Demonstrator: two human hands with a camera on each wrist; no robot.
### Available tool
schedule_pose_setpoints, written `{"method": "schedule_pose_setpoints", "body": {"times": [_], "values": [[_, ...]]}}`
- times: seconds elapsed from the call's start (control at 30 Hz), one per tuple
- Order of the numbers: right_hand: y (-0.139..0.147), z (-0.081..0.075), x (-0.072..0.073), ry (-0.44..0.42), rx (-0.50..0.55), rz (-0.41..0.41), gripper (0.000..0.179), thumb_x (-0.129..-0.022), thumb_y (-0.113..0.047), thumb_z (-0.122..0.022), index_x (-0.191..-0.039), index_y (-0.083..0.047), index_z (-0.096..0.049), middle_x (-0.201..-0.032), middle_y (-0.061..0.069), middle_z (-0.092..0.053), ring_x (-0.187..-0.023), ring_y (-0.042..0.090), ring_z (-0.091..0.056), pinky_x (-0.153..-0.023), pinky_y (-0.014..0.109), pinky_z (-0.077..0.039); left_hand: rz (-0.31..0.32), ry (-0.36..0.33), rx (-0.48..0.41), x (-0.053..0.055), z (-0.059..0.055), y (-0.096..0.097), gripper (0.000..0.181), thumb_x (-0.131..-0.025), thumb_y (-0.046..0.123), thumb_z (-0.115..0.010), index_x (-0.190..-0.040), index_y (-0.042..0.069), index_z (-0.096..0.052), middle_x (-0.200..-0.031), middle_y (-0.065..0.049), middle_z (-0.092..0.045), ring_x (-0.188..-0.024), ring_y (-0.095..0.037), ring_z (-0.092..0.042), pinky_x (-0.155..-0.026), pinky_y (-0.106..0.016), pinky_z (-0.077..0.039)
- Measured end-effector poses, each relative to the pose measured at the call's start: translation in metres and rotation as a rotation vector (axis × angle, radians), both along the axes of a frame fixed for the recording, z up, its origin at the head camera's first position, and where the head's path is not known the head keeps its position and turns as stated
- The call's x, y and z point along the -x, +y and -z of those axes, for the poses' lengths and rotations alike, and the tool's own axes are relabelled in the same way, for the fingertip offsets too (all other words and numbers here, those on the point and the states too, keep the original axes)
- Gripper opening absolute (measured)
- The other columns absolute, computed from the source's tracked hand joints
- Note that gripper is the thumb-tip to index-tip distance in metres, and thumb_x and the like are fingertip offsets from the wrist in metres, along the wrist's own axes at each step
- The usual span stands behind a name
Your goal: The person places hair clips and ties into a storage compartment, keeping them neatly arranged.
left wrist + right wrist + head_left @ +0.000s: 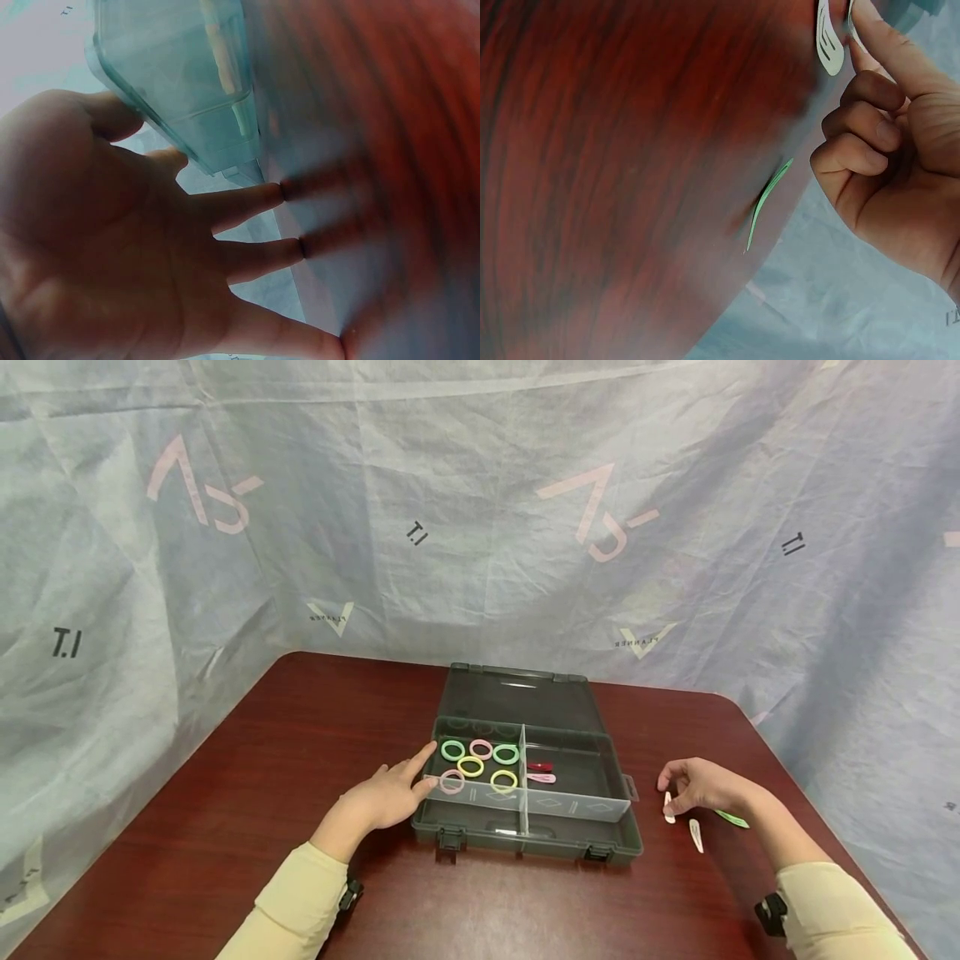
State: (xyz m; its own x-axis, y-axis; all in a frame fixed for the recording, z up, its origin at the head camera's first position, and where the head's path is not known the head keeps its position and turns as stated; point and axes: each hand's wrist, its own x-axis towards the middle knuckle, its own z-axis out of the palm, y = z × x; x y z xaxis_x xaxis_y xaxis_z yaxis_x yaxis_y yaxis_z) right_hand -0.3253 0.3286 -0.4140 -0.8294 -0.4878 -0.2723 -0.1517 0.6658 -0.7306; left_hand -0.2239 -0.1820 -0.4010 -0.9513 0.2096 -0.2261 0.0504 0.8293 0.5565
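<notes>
My right hand (703,783) pinches a white snap hair clip (668,810) between thumb and index finger, low over the table right of the box. The other fingers are curled in the right wrist view. Near that hand lie another white hair clip (696,836) and a green hair clip (732,819). My left hand (381,797) has its fingers spread, with thumb and index finger at the left wall of a dark translucent box (540,843). Several hair ties (470,767) lie in its left compartment. A red hair clip (539,767) and a pink hair clip (541,778) lie in the right one.
The box's lid (517,697) is folded back flat behind it. A pale divider (523,760) splits the box, and two latches stick out at its front. The reddish-brown table (300,727) ends at a hanging grey cloth (480,527).
</notes>
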Motion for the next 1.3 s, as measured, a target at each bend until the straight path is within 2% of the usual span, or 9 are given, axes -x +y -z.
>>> {"method": "schedule_pose_setpoints", "body": {"times": [0.33,0.5,0.8,1.03,1.17,1.3], "values": [[0.001,0.003,0.002,0.039,-0.050,-0.024,0.020,-0.082,-0.008,-0.084,-0.087,0.000,-0.067,-0.067,0.003,-0.060,-0.056,0.008,-0.044,-0.051,0.024,-0.036,-0.005,0.004,0.006,-0.001,0.001,0.000,0.066,-0.109,0.044,-0.042,-0.165,0.030,-0.009,-0.163,-0.021,-0.025,-0.147,-0.055,-0.014,-0.110,-0.074,-0.019],[0.002,0.002,0.001,0.023,-0.038,-0.031,0.013,-0.088,-0.007,-0.078,-0.089,0.001,-0.068,-0.068,0.006,-0.059,-0.056,0.009,-0.043,-0.051,0.026,-0.036,-0.005,0.005,0.010,0.001,0.003,0.000,0.067,-0.109,0.043,-0.043,-0.165,0.030,-0.009,-0.163,-0.020,-0.025,-0.147,-0.055,-0.014,-0.111,-0.074,-0.018],[0.002,-0.009,0.001,-0.020,0.003,-0.029,0.009,-0.096,-0.005,-0.067,-0.094,0.003,-0.072,-0.088,0.013,-0.068,-0.068,0.013,-0.045,-0.057,0.028,-0.038,-0.002,0.012,0.006,0.002,0.006,-0.001,0.068,-0.109,0.043,-0.043,-0.165,0.029,-0.008,-0.163,-0.020,-0.026,-0.147,-0.055,-0.014,-0.112,-0.073,-0.018],[-0.001,-0.029,0.009,0.119,-0.071,-0.051,0.011,-0.097,-0.013,-0.069,-0.095,-0.004,-0.074,-0.091,0.012,-0.068,-0.071,0.010,-0.047,-0.061,0.028,-0.040,-0.004,0.008,0.001,0.002,0.004,0.000,0.068,-0.109,0.043,-0.044,-0.165,0.029,-0.008,-0.163,-0.020,-0.025,-0.147,-0.055,-0.014,-0.111,-0.074,-0.018],[-0.007,-0.040,0.011,0.163,-0.090,-0.024,0.013,-0.099,-0.019,-0.068,-0.098,-0.007,-0.074,-0.097,0.010,-0.069,-0.080,0.013,-0.050,-0.068,0.033,-0.044,-0.003,0.007,0.002,0.002,0.004,0.000,0.068,-0.109,0.044,-0.043,-0.165,0.029,-0.008,-0.163,-0.020,-0.025,-0.147,-0.055,-0.013,-0.111,-0.073,-0.018],[-0.016,-0.049,0.012,0.208,-0.089,-0.023,0.016,-0.100,-0.025,-0.067,-0.098,-0.010,-0.074,-0.095,0.009,-0.069,-0.080,0.014,-0.051,-0.070,0.033,-0.044,-0.001,0.011,-0.001,0.002,0.003,-0.001,0.067,-0.109,0.043,-0.042,-0.165,0.028,-0.009,-0.163,-0.021,-0.025,-0.147,-0.056,-0.014,-0.111,-0.073,-0.018]]}}
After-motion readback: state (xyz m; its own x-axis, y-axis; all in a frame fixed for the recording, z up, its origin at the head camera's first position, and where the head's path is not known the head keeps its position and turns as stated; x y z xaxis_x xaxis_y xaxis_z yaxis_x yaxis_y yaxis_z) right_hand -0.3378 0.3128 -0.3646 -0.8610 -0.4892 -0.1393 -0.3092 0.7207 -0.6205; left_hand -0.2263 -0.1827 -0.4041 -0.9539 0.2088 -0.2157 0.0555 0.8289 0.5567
